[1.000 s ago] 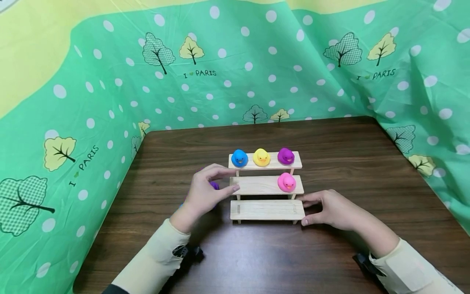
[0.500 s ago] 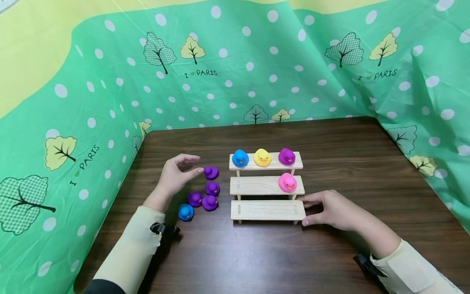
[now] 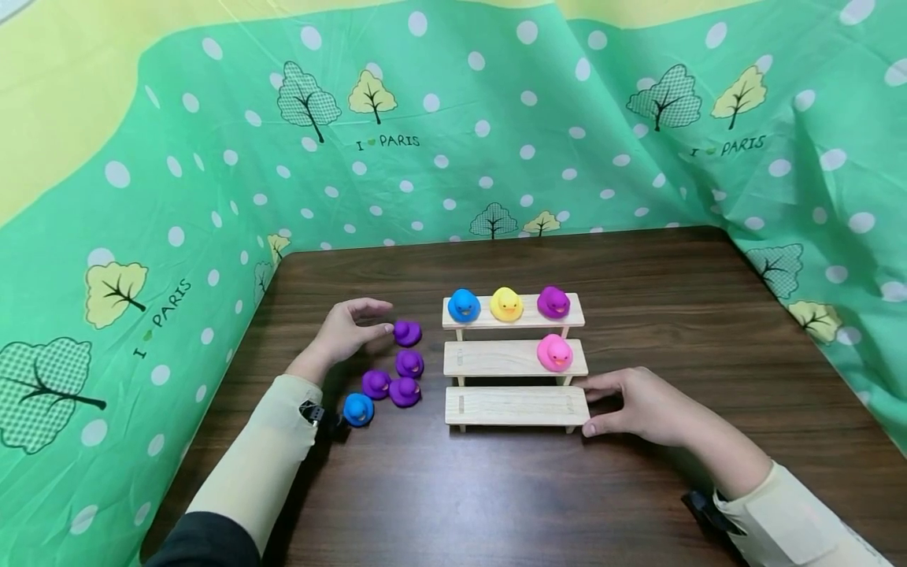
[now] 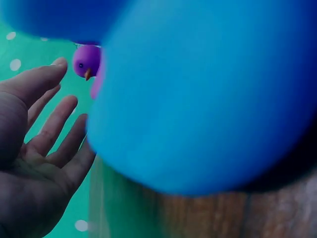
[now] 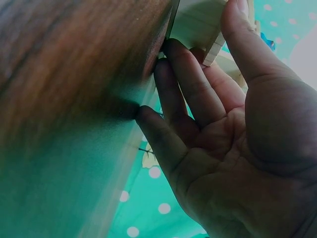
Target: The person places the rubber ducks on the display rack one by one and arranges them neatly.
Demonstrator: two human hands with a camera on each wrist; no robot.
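Note:
My left hand (image 3: 338,331) lies beside the farthest purple rubber duck (image 3: 407,333), fingers loosely extended. Its thumb tip is at the duck's left edge; contact is unclear. In the left wrist view, a purple duck (image 4: 86,61) shows just past the fingertips, with a blurred blue duck (image 4: 198,99) filling the foreground. My right hand (image 3: 638,405) holds the right end of the three-tier wooden shelf (image 3: 516,406), thumb at the front corner and fingers behind. In the right wrist view, the wooden end piece (image 5: 214,49) sits between thumb and index finger, while other fingertips rest on the table.
Blue (image 3: 464,305), yellow (image 3: 506,305) and purple ducks (image 3: 553,302) stand on the top tier. A pink duck (image 3: 555,353) is right on the middle tier. More purple ducks (image 3: 405,391) and a blue duck (image 3: 358,409) lie left of the shelf. Green cloth (image 3: 496,165) surrounds the table.
My left hand has moved left from the middle tier to the farthest purple duck, uncovering the loose ducks. Over the last half second it shifted slightly right. The right hand has stayed put.

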